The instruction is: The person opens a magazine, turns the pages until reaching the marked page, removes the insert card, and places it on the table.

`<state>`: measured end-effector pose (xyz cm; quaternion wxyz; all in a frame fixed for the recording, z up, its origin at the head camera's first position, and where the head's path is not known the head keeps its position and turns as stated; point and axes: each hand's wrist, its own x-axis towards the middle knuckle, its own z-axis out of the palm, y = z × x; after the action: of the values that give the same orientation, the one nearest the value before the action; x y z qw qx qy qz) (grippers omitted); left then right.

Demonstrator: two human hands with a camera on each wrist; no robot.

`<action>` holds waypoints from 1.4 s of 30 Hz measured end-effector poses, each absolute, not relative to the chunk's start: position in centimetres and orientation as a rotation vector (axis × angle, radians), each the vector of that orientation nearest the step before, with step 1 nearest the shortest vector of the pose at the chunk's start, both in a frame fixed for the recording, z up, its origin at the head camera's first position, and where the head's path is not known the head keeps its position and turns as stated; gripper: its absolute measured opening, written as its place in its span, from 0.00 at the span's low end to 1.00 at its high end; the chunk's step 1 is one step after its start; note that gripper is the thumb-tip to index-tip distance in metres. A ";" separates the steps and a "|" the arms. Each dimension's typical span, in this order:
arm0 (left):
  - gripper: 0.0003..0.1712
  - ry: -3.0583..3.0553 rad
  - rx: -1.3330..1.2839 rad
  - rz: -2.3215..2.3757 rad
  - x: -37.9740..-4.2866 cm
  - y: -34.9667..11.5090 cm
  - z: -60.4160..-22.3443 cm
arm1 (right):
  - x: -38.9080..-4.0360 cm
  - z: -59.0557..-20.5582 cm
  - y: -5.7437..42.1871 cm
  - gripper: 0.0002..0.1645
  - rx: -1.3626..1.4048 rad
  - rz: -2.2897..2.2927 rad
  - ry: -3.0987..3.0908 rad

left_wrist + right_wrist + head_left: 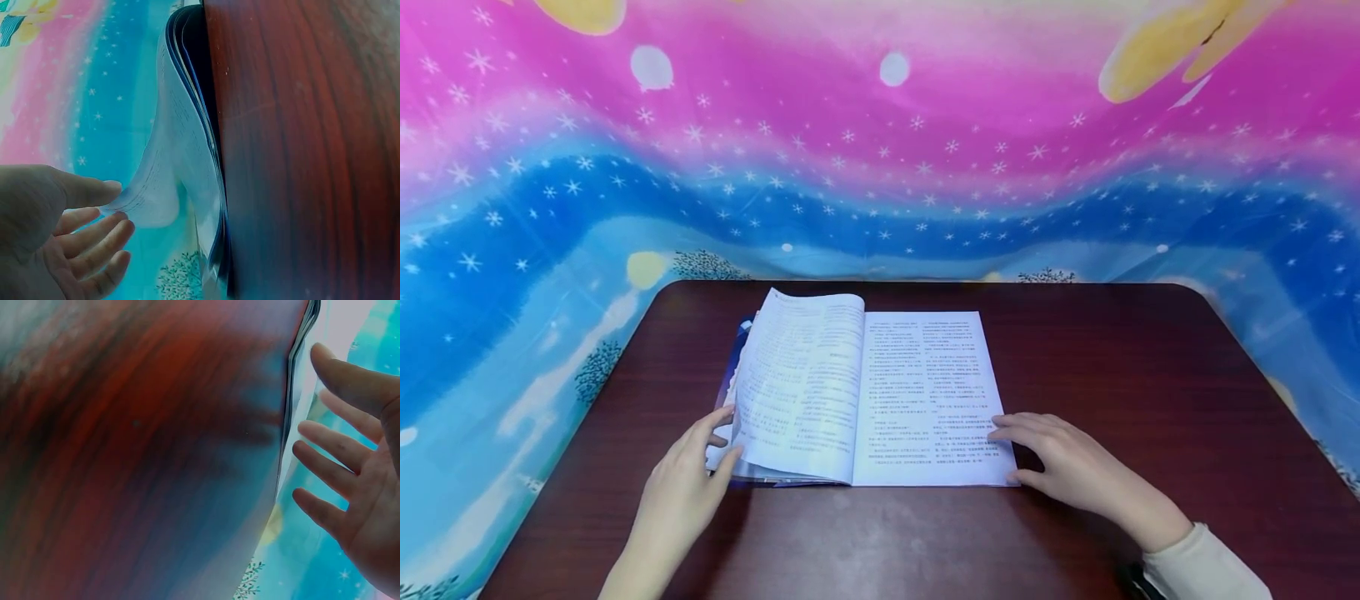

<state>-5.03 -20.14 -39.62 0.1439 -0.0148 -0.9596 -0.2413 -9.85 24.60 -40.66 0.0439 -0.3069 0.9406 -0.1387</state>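
Observation:
An open magazine (932, 400) with printed text pages lies on the table. Its left-hand page (805, 375) is raised and bowed, the outer edge lifted off the pages below. At that edge, my left hand (681, 475) pinches the lifted page (153, 194) between thumb and fingers, as the left wrist view shows. My right hand (1060, 458) is at the lower right edge of the magazine, fingers spread and fairly straight, fingertips over the margin. In the right wrist view the thumb and fingers of the right hand (356, 462) stand apart with nothing gripped.
The dark reddish-brown wooden table (1112, 358) has rounded far corners. A dark blue cover (730, 367) shows under the magazine's left side. Behind and beside the table hangs a pink and blue cloth (850, 167) with snowflakes. A dark band sits by the right sleeve (1202, 567).

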 end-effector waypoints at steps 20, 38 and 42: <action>0.26 -3.048 -0.221 -0.568 -6.7 -21.9 -40.6 | -10.1 -40.8 24.5 0.34 -0.848 -0.417 2.835; 0.26 -3.112 -0.534 -0.524 -8.6 -22.2 -41.6 | -10.3 -41.0 24.2 0.31 -0.845 -0.421 2.846; 0.26 -3.139 -0.524 -0.489 -8.6 -22.2 -41.5 | -10.4 -41.0 24.1 0.29 -0.857 -0.419 2.854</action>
<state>-8.63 -22.22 -41.54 -0.0389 -0.1626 -0.9742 -0.1518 -10.40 24.05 -41.01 0.0664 -0.2841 0.9463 -0.1391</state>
